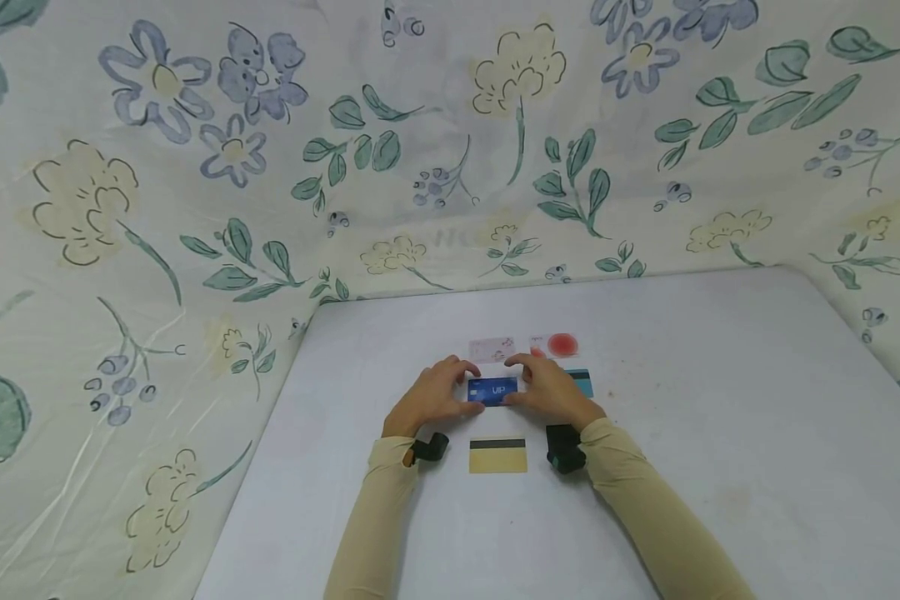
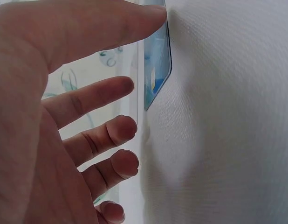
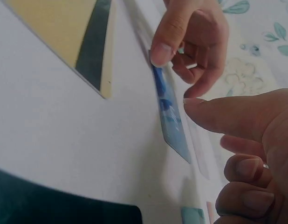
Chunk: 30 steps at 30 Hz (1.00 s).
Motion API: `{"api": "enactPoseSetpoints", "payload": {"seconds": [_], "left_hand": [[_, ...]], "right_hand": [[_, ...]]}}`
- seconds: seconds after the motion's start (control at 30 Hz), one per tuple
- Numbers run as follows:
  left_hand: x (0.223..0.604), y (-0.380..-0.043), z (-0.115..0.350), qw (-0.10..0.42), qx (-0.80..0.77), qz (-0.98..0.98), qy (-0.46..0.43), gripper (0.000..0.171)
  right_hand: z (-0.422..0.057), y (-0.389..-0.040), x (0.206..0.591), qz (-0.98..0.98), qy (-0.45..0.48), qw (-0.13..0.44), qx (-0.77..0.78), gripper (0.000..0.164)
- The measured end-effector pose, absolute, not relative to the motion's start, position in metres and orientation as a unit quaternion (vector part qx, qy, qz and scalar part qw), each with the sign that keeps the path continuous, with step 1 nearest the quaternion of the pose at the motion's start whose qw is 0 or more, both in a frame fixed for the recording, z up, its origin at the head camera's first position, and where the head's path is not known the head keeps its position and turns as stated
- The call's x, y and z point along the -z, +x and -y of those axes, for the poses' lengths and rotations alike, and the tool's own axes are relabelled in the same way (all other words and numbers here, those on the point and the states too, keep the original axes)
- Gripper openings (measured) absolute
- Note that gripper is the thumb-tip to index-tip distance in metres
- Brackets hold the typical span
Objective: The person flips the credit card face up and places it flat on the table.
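A blue card (image 1: 492,390) with white lettering lies face up between the two hands. My left hand (image 1: 437,392) is at its left end, thumb over the lower left corner and index finger near the upper edge. From the left wrist view, the thumb (image 2: 130,21) overlaps the card (image 2: 157,70) while the other fingers are spread and loosely bent. At the right end is my right hand (image 1: 553,390), its thumb by the lower right corner and index finger extended above. The right wrist view has that thumb (image 3: 218,112) close beside the card (image 3: 172,119).
Nearer the body lies a yellow card (image 1: 498,461) with a dark stripe. Behind the blue card are a pale pink card (image 1: 492,350) and a white card with a red circle (image 1: 562,345). A teal card (image 1: 584,383) is partly hidden by the right hand. Floral cloth surrounds the white table (image 1: 720,375).
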<state>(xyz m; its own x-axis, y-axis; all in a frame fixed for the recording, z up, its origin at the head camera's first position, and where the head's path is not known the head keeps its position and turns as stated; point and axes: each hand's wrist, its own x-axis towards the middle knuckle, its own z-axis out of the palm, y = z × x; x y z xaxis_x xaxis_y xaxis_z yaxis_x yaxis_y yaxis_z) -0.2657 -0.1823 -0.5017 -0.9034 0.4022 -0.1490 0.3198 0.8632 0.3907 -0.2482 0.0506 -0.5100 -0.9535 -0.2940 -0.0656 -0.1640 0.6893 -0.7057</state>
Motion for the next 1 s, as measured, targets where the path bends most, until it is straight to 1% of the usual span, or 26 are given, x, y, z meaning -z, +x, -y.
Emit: {"api": "enactPoseSetpoints", "payload": {"seconds": [0.2,0.43,0.67,0.77,1.0], "left_hand": [[0.501,-0.266,0.181,0.109,-0.194,-0.956,0.192,0.058],[0.498,-0.263,0.176,0.097,-0.219,-0.949,0.204,0.06],[0.491,-0.263,0.163,0.077,-0.24,-0.943,0.217,0.061],[0.488,-0.264,0.156,0.072,-0.246,-0.939,0.228,0.06],[0.481,-0.263,0.128,0.058,-0.258,-0.932,0.249,0.061]], "right_hand": [[-0.058,-0.251,0.506,-0.907,-0.128,0.074,0.394,0.062],[-0.067,-0.25,0.498,-0.908,-0.119,0.081,0.392,0.061],[-0.09,-0.252,0.484,-0.905,-0.122,0.046,0.405,0.056],[-0.098,-0.25,0.479,-0.906,-0.117,0.041,0.405,0.055],[-0.115,-0.248,0.47,-0.91,-0.131,0.012,0.394,0.051]]}}
